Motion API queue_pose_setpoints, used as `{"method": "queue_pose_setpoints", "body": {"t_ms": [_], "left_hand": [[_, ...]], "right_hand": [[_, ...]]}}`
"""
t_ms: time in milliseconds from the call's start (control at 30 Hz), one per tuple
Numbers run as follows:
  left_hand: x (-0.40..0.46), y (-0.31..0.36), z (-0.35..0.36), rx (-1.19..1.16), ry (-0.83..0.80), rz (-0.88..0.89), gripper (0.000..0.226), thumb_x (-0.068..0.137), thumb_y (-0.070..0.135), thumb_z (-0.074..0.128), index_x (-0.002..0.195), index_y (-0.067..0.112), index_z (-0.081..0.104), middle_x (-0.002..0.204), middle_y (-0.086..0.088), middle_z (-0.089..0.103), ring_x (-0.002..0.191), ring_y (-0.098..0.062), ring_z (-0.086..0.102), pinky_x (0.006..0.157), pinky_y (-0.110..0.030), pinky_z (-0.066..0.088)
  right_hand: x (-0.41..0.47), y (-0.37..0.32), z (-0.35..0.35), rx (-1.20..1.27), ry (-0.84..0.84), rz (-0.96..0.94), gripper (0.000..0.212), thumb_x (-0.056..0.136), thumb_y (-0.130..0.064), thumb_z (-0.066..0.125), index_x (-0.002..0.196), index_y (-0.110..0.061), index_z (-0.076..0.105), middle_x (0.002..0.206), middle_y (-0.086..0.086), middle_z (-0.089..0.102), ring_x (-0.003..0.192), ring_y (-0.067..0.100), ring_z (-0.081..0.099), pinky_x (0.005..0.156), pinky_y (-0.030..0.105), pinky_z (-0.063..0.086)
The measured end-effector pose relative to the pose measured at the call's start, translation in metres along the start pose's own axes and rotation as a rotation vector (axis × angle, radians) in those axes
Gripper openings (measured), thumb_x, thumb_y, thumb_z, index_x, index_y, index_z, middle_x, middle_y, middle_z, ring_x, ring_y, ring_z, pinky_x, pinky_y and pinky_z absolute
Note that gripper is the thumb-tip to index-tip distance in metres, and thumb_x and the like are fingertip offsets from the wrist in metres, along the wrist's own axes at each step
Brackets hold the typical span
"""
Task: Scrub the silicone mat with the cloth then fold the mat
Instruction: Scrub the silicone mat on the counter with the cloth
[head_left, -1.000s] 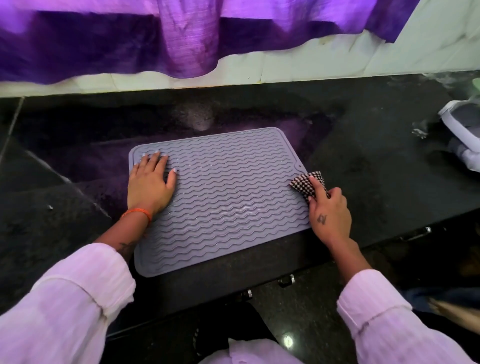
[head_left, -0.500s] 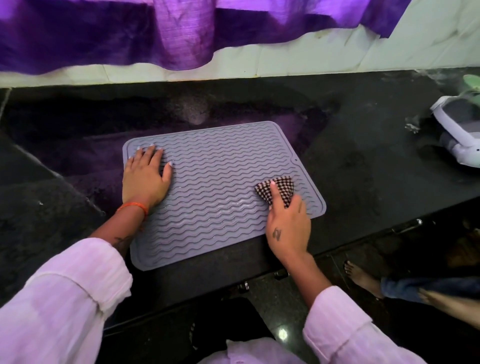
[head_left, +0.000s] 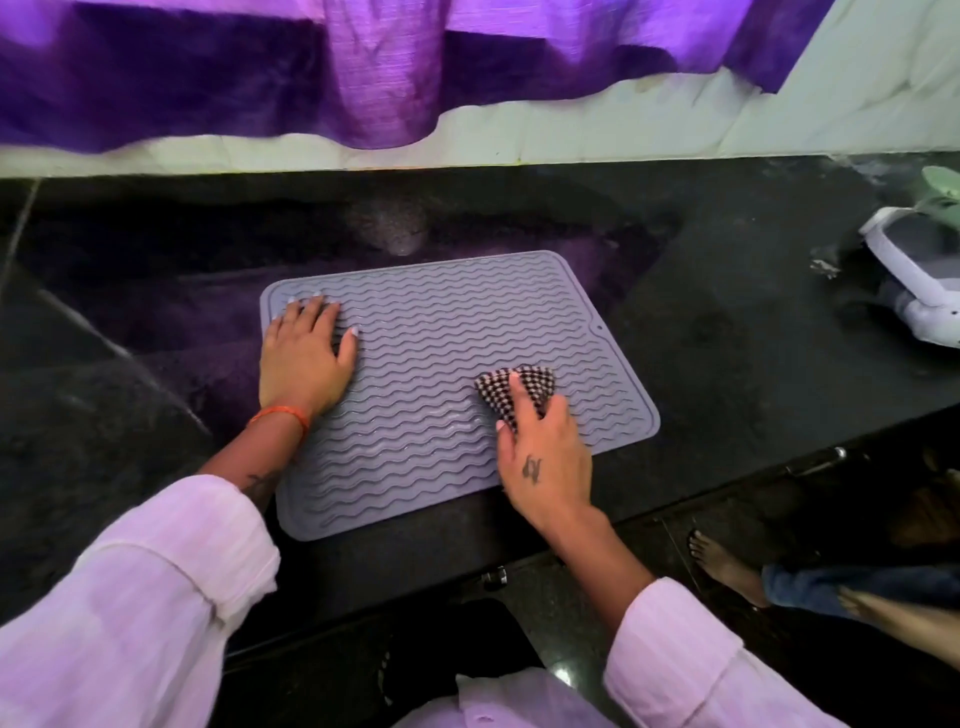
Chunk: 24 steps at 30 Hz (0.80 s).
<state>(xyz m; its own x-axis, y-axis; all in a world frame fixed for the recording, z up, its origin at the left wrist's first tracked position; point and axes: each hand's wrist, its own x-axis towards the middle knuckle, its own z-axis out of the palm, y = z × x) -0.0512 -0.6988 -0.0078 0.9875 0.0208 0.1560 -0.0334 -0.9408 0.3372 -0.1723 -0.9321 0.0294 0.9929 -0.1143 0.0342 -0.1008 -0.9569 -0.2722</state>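
A grey silicone mat (head_left: 441, 332) with wavy ridges lies flat on the black stone counter (head_left: 727, 338). My left hand (head_left: 304, 361) rests flat on the mat's left part, fingers straight and pointing away from me. My right hand (head_left: 545, 457) holds a small black-and-white checked cloth (head_left: 530, 384) down on the right half of the mat, index finger stretched over it and the other fingers curled round its near side. Part of the cloth is hidden under that hand.
A white device (head_left: 914, 291) with a green leaf-like piece sits at the counter's far right. A purple curtain (head_left: 363, 67) hangs over the white tiled wall behind. Beyond the counter's front edge, at the lower right, another person's bare foot (head_left: 727, 566) stands on the floor.
My right hand has slid the cloth leftward from the mat's right edge onto its right half. The left hand has stayed pressed on the mat's left part.
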Motion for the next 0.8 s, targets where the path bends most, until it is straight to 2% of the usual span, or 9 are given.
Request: {"method": "queue_pose_setpoints", "body": {"t_ms": [100,267,400,433,533,567,633,700,800], "left_hand": [[-0.001,0.000,0.000,-0.001,-0.009,-0.007,0.051,0.099,0.039,0.036,0.143,0.013,0.038,0.152,-0.009,0.033,0.143,-0.028,0.021,0.117,-0.040,0.011],[-0.001,0.000,-0.001,-0.035,-0.018,-0.015,0.052,0.099,0.040,0.035,0.144,0.015,0.036,0.153,-0.007,0.030,0.144,-0.026,0.019,0.118,-0.038,0.008],[-0.003,-0.001,-0.003,-0.122,0.012,-0.017,0.047,0.100,0.034,0.037,0.142,0.014,0.040,0.152,-0.007,0.034,0.143,-0.025,0.022,0.119,-0.037,0.011],[-0.004,-0.002,-0.005,-0.156,0.026,-0.015,0.046,0.100,0.032,0.037,0.141,0.013,0.042,0.151,-0.007,0.036,0.142,-0.025,0.024,0.118,-0.037,0.013],[-0.006,-0.006,-0.008,-0.266,0.049,-0.007,0.041,0.100,0.029,0.039,0.136,0.011,0.049,0.146,-0.009,0.042,0.139,-0.026,0.031,0.117,-0.038,0.019],[-0.006,-0.007,-0.009,-0.297,0.052,-0.008,0.042,0.100,0.030,0.038,0.134,0.010,0.050,0.144,-0.010,0.045,0.138,-0.026,0.033,0.117,-0.037,0.020],[-0.009,-0.009,-0.011,-0.334,0.061,-0.014,0.039,0.099,0.027,0.039,0.131,0.010,0.053,0.140,-0.010,0.050,0.134,-0.026,0.039,0.115,-0.036,0.024],[-0.011,-0.009,-0.012,-0.352,0.069,-0.018,0.036,0.100,0.022,0.040,0.131,0.010,0.053,0.138,-0.009,0.052,0.132,-0.027,0.041,0.113,-0.035,0.027],[-0.014,-0.010,-0.015,-0.397,0.061,-0.027,0.035,0.100,0.018,0.040,0.132,0.011,0.052,0.138,-0.009,0.052,0.130,-0.027,0.044,0.110,-0.034,0.031]], "right_hand": [[-0.012,-0.020,0.018,-0.022,-0.005,-0.061,0.055,0.084,-0.034,0.048,0.138,-0.023,0.042,0.102,0.012,0.050,0.084,0.027,0.053,0.064,0.039,0.048],[-0.009,-0.026,0.012,-0.020,-0.028,-0.075,0.055,0.096,-0.038,0.035,0.147,-0.027,0.019,0.121,0.011,0.038,0.105,0.025,0.044,0.086,0.038,0.042],[-0.024,-0.064,0.025,-0.019,-0.057,-0.154,0.052,0.085,-0.038,0.038,0.133,-0.023,0.050,0.099,0.011,0.053,0.080,0.025,0.056,0.060,0.035,0.048],[-0.024,-0.068,0.023,-0.029,-0.049,-0.169,0.052,0.085,-0.037,0.039,0.134,-0.022,0.049,0.100,0.011,0.053,0.081,0.026,0.056,0.060,0.035,0.049],[-0.019,-0.064,0.022,0.001,-0.089,-0.224,0.053,0.095,-0.037,0.036,0.146,-0.026,0.025,0.120,0.012,0.040,0.103,0.028,0.047,0.082,0.039,0.044],[-0.022,-0.065,0.021,0.022,-0.075,-0.237,0.053,0.095,-0.039,0.036,0.146,-0.027,0.026,0.119,0.012,0.041,0.102,0.027,0.047,0.083,0.040,0.045],[-0.027,-0.076,0.022,0.042,-0.130,-0.219,0.052,0.088,-0.041,0.037,0.139,-0.028,0.040,0.108,0.011,0.050,0.088,0.027,0.054,0.067,0.038,0.051],[-0.027,-0.078,0.028,0.022,-0.083,-0.248,0.052,0.084,-0.041,0.037,0.134,-0.027,0.048,0.100,0.010,0.053,0.079,0.025,0.057,0.056,0.034,0.050],[-0.023,-0.074,0.023,0.021,-0.107,-0.338,0.051,0.095,-0.040,0.035,0.145,-0.029,0.028,0.115,0.010,0.043,0.098,0.027,0.050,0.075,0.038,0.047]]}}
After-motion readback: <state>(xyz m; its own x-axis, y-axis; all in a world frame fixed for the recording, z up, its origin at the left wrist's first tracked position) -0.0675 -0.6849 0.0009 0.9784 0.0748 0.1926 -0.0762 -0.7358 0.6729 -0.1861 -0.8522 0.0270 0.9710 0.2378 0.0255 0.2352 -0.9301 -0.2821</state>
